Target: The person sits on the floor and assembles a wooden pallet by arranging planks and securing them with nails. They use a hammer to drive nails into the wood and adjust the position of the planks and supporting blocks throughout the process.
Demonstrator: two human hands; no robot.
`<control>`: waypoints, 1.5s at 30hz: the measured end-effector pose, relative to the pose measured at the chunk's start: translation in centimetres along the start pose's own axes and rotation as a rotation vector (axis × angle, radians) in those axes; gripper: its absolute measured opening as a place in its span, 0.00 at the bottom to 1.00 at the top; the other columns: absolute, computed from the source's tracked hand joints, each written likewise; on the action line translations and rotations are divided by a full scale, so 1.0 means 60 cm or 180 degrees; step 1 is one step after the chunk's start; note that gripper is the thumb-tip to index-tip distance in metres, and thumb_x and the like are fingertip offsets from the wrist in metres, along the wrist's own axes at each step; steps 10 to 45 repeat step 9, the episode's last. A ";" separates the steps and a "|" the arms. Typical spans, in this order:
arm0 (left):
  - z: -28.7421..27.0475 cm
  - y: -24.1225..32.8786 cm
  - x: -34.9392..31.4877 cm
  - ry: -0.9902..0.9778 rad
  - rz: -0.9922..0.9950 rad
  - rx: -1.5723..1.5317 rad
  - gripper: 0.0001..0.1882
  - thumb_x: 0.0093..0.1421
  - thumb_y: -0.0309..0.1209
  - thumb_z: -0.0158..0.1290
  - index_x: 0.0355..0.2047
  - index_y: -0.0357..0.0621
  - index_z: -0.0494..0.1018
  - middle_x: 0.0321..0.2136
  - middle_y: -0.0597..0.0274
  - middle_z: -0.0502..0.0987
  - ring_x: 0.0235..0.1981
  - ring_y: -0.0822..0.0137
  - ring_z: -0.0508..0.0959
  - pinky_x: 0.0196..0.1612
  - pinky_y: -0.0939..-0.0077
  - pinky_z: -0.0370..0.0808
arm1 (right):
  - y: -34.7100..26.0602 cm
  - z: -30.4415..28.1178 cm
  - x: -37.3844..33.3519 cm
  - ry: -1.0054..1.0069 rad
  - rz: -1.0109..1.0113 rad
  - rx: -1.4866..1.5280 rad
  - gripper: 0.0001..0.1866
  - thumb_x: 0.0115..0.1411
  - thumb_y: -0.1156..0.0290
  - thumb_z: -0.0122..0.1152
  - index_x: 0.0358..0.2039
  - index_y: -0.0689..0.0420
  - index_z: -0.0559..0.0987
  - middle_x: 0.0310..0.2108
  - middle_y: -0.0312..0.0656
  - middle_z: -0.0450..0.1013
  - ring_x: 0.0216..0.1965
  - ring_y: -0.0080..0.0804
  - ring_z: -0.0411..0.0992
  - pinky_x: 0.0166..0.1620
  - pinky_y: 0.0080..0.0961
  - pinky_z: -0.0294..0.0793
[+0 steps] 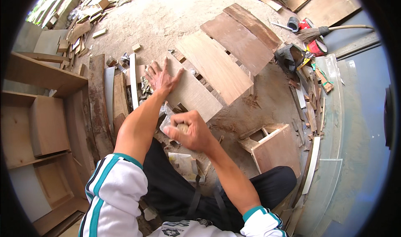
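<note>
My left hand (163, 77) lies with fingers spread on the upper left end of a pale wooden panel (195, 94), pressing flat against it. Closer to my body, my right hand (191, 132) is closed round a small tan lump (182, 127), mostly hidden by the fingers, so its kind is unclear. That hand is just off the panel's near edge. Beside it is a crumpled clear plastic bag (164, 119). Further away lie a light wooden panel (215, 66), a browner panel (237, 41) and a rough dark board (255, 26), side by side on small blocks.
A wooden cabinet frame (50, 124) stands at the left, with upright planks (100, 99) beside it. Near my right knee is a small wooden box (277, 149). Scrap strips (311, 112), glass sheets (334, 153), a broom (313, 33) and paint cans (317, 47) are on the right.
</note>
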State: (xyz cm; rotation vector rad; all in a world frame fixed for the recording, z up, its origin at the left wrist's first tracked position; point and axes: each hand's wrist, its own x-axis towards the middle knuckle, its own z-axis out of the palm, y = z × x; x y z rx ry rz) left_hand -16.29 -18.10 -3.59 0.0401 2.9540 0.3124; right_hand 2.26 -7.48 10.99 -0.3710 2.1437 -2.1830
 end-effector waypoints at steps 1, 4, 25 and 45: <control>0.004 -0.003 0.002 0.0053 -0.0007 0.0011 0.54 0.52 0.77 0.39 0.72 0.64 0.46 0.72 0.40 0.38 0.72 0.40 0.36 0.69 0.40 0.29 | 0.003 0.004 -0.002 0.0003 0.0007 -0.0003 0.17 0.54 0.64 0.65 0.17 0.62 0.72 0.13 0.48 0.63 0.16 0.32 0.64 0.24 0.30 0.65; 0.008 -0.004 0.006 0.0113 -0.0018 0.0019 0.52 0.52 0.76 0.40 0.72 0.65 0.49 0.71 0.41 0.40 0.72 0.40 0.36 0.69 0.42 0.28 | 0.007 0.011 -0.002 0.0340 -0.0314 -0.0038 0.17 0.53 0.69 0.65 0.14 0.61 0.69 0.12 0.41 0.62 0.15 0.30 0.61 0.21 0.30 0.59; 0.007 0.002 0.019 0.0056 -0.0048 0.0205 0.52 0.52 0.76 0.40 0.72 0.65 0.49 0.72 0.42 0.38 0.73 0.42 0.34 0.69 0.41 0.26 | 0.015 -0.008 0.008 0.0294 -0.0618 -0.0131 0.15 0.51 0.71 0.63 0.13 0.59 0.69 0.12 0.42 0.62 0.15 0.37 0.64 0.21 0.33 0.60; 0.007 0.002 0.019 0.0056 -0.0048 0.0205 0.52 0.52 0.76 0.40 0.72 0.65 0.49 0.72 0.42 0.38 0.73 0.42 0.34 0.69 0.41 0.26 | 0.015 -0.008 0.008 0.0294 -0.0618 -0.0131 0.15 0.51 0.71 0.63 0.13 0.59 0.69 0.12 0.42 0.62 0.15 0.37 0.64 0.21 0.33 0.60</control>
